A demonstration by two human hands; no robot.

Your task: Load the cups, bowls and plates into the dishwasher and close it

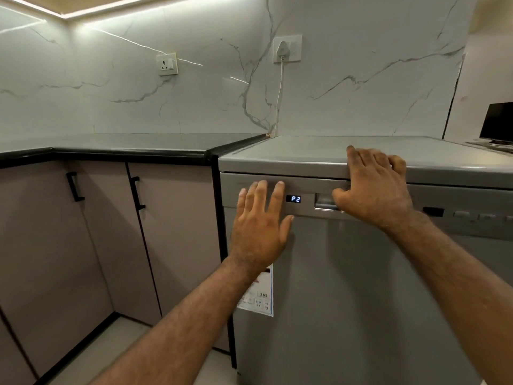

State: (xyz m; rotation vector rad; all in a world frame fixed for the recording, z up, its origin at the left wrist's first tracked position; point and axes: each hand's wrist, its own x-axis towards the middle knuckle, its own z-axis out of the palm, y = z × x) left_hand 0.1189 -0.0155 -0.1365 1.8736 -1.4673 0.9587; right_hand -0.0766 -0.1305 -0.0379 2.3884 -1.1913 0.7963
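Observation:
A grey freestanding dishwasher fills the right half of the view, its door upright and shut against the body. Its small display reads P2. My left hand lies flat on the door's upper left, fingers spread, holding nothing. My right hand rests over the top front edge of the dishwasher, fingers on the lid and thumb at the recessed door handle. No cups, bowls or plates are in view.
A black countertop over mauve cabinets with black handles runs to the left. A plug and cable hang on the marble wall behind. A dark screen stands at the far right. A label is stuck on the door.

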